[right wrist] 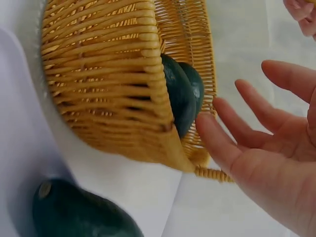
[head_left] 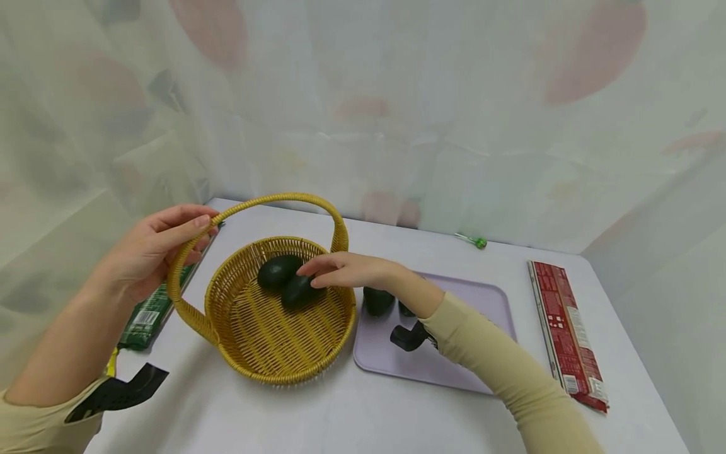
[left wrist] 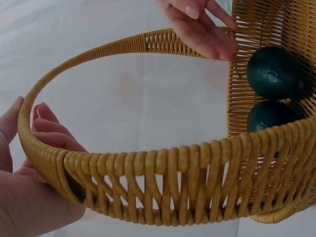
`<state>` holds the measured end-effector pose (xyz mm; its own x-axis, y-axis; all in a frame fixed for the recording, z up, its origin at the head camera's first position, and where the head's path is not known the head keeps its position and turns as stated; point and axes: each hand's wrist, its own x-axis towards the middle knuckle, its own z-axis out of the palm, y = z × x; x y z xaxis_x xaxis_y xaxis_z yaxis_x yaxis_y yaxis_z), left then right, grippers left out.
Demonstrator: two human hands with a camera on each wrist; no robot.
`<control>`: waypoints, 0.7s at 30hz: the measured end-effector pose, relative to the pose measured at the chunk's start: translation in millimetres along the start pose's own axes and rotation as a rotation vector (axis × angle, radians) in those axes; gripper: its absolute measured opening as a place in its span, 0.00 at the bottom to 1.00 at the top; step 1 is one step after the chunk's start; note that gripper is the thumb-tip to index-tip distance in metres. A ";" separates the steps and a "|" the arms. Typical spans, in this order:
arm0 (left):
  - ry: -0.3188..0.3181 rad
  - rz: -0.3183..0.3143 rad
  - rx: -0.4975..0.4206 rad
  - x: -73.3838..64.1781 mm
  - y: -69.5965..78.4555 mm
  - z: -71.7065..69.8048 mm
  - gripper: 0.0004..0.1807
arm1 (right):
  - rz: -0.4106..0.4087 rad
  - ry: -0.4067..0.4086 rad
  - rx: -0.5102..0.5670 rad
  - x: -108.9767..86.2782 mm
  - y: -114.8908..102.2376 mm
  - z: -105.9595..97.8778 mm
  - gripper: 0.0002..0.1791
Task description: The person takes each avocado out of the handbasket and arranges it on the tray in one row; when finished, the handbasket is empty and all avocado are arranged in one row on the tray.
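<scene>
A yellow wicker basket (head_left: 266, 372) stands on the table, tilted a little toward the camera. My left hand (head_left: 155, 249) holds its arched handle (head_left: 278, 199) on the left side, thumb on one face and fingers on the other. Two dark green avocados, a rear one (head_left: 278, 272) and a front one (head_left: 299, 292), lie together inside. Over the basket's right rim reaches my right hand (head_left: 348, 270), its fingers spread loosely, fingertips right by the front avocado. The right wrist view shows this hand (right wrist: 266, 133) with nothing in its grasp.
Right of the basket lies a lilac tray (head_left: 448, 369) with dark avocados (head_left: 377, 302) on it, partly behind my right forearm. A red packet (head_left: 567, 334) is at the far right, a green packet (head_left: 149, 318) at the left. A small green item (head_left: 479, 242) lies near the back edge.
</scene>
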<state>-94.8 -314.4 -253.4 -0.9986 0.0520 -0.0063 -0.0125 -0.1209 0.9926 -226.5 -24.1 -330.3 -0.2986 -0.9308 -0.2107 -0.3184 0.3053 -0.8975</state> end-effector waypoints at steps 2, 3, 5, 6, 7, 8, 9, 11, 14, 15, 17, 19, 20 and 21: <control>0.001 -0.003 0.000 0.0 0.2 0.2 0.12 | 0.028 0.013 0.000 6.4 -1.3 1.9 0.24; 0.001 -0.003 -0.001 0.0 0.3 0.3 0.12 | 0.037 0.021 -0.004 9.5 -1.6 2.7 0.24; 0.000 -0.003 -0.003 0.1 0.4 0.3 0.12 | 0.054 0.040 -0.010 15.6 -1.2 4.2 0.24; -0.001 -0.003 -0.004 0.1 0.4 0.2 0.12 | 0.061 0.050 -0.012 18.4 -1.1 5.0 0.23; -0.001 -0.003 -0.004 0.0 0.4 0.2 0.12 | 0.069 0.061 -0.019 21.2 -1.0 5.9 0.23; -0.001 -0.003 -0.004 -0.1 0.3 0.1 0.12 | 0.074 0.074 -0.032 23.9 -0.6 6.8 0.23; -0.001 -0.003 -0.005 -0.1 0.3 0.1 0.12 | 0.082 0.086 -0.046 26.5 -0.1 7.8 0.23; 0.000 -0.002 -0.006 -0.2 0.3 -0.1 0.12 | 0.100 0.108 -0.088 31.1 -0.5 10.0 0.23; -0.001 -0.003 -0.010 -0.3 0.2 -0.3 0.12 | 0.120 0.112 -0.139 36.8 -1.8 12.8 0.23; -0.002 -0.004 -0.010 -0.2 0.2 -0.4 0.12 | 0.128 0.109 -0.154 38.3 -2.3 13.5 0.23; -0.005 -0.005 -0.007 -0.1 0.3 -0.4 0.12 | 0.133 0.102 -0.178 41.3 -3.1 14.5 0.23; -0.007 -0.006 -0.002 0.0 0.6 -0.5 0.12 | 0.129 0.084 -0.187 44.0 -3.7 14.7 0.22; -0.007 -0.005 0.000 0.2 0.8 -0.5 0.12 | 0.124 0.076 -0.196 45.3 -4.1 14.7 0.22; -0.007 -0.005 0.000 0.3 1.0 -0.4 0.12 | 0.116 0.066 -0.206 46.7 -4.2 14.5 0.21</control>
<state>-95.2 -314.9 -252.4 -0.9982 0.0598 -0.0106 -0.0177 -0.1202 0.9926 -226.1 -71.8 -342.1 -0.4001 -0.8739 -0.2762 -0.4527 0.4505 -0.7695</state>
